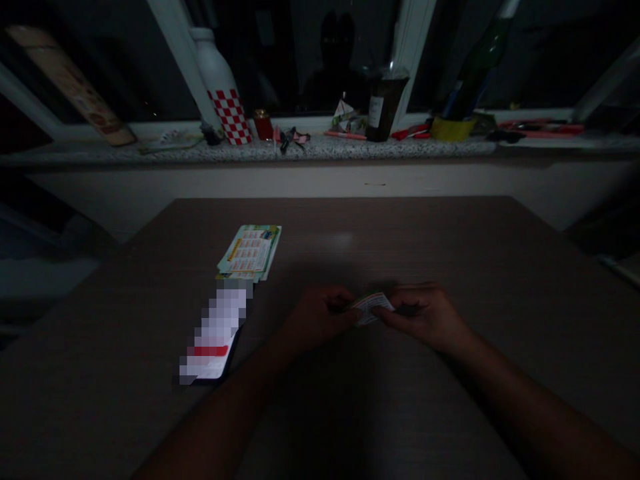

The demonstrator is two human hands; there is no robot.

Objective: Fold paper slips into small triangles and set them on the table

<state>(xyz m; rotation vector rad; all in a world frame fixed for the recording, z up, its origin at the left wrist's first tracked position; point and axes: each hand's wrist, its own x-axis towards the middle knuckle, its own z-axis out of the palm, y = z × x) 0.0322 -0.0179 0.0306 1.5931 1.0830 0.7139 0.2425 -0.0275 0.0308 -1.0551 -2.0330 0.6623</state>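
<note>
Both my hands meet over the middle of a dark wooden table (450, 233) in dim light. My left hand (317, 317) and my right hand (425, 317) pinch the two ends of a small pale folded paper (373, 307), fingers curled closed on it. To the left lies a stack of printed green and orange sheets (250, 252). Just nearer than the stack a phone (213, 340) with a lit screen lies flat on the table.
A stone windowsill (310, 150) runs along the back. On it stand a white bottle with red checks (223, 90), a dark jar (383, 107), a green bottle (477, 63), a roll of yellow tape (453, 128) and small clutter.
</note>
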